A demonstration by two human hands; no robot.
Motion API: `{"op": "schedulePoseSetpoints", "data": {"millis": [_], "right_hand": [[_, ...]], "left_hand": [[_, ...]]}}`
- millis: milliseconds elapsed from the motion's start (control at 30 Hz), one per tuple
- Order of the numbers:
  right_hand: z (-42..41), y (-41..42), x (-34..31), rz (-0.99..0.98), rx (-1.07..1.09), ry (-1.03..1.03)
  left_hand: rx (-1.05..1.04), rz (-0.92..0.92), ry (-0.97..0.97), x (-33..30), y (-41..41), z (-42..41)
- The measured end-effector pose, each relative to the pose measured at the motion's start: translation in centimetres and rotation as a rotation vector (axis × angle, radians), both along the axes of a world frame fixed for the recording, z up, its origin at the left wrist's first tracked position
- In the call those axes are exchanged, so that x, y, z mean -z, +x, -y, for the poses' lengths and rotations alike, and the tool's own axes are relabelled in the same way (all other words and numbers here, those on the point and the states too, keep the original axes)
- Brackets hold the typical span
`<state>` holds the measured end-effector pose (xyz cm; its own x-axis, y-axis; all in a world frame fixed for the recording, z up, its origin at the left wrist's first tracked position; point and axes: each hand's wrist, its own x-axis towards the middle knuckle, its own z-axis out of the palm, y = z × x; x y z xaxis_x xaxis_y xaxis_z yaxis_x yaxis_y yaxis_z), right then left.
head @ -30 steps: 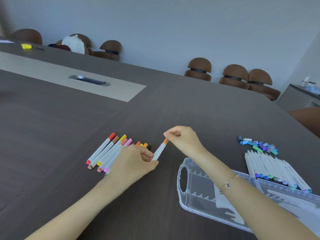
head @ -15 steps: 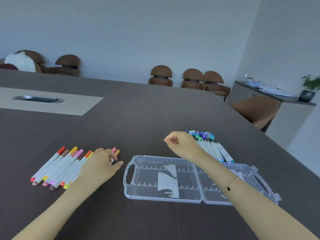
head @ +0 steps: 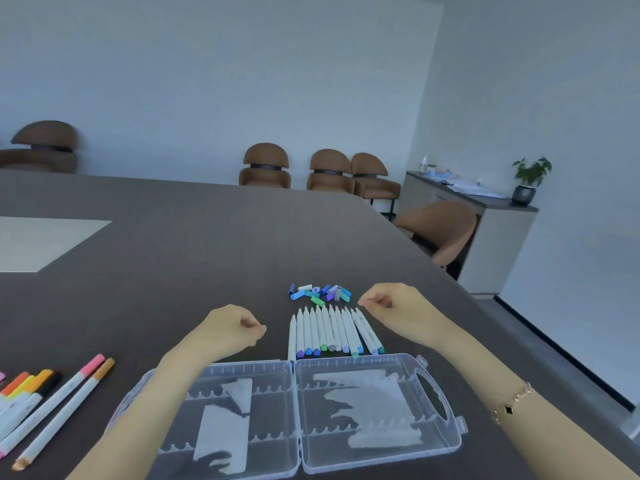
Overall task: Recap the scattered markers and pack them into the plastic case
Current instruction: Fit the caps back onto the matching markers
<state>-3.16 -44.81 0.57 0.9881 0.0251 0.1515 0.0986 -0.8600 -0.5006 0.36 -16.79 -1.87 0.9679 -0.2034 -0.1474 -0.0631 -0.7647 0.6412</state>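
Note:
An open clear plastic case (head: 446, 441) lies flat near the table's front edge, with nothing in it. Beyond it lies a row of several uncapped white markers (head: 329, 332) with blue, purple and green ends. A small heap of loose caps (head: 320, 293) in blue, green and purple sits just behind the row. My left hand (head: 227, 329) hovers left of the row, fingers curled, holding nothing. My right hand (head: 398, 308) hovers at the row's right end, fingers curled and also without anything in it. Capped warm-coloured markers (head: 52, 396) lie at the far left.
The dark table (head: 207, 254) has a pale inset panel (head: 41, 240) at the left. Its right edge runs diagonally past a brown chair (head: 443, 226). More chairs stand against the far wall, and a sideboard with a plant (head: 530, 178) is at the right.
My view has swung right. My left hand let go of the orange marker, which now lies with the warm-coloured group, and both hands moved over to the uncapped blue-green markers.

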Motion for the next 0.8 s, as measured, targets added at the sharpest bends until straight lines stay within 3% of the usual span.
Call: {"op": "schedulePoseSetpoints", "data": {"millis": [533,800], "right_hand": [[1.8,12.0,0.7,-0.017,-0.065,-0.091],[1.7,15.3,2.7,-0.068,-0.062,-0.12]], "left_hand": [[0.077,-0.168,0.263,2.5,6.6,7.0],[0.08,-0.243,0.198,3.7,7.1,7.2]]}}
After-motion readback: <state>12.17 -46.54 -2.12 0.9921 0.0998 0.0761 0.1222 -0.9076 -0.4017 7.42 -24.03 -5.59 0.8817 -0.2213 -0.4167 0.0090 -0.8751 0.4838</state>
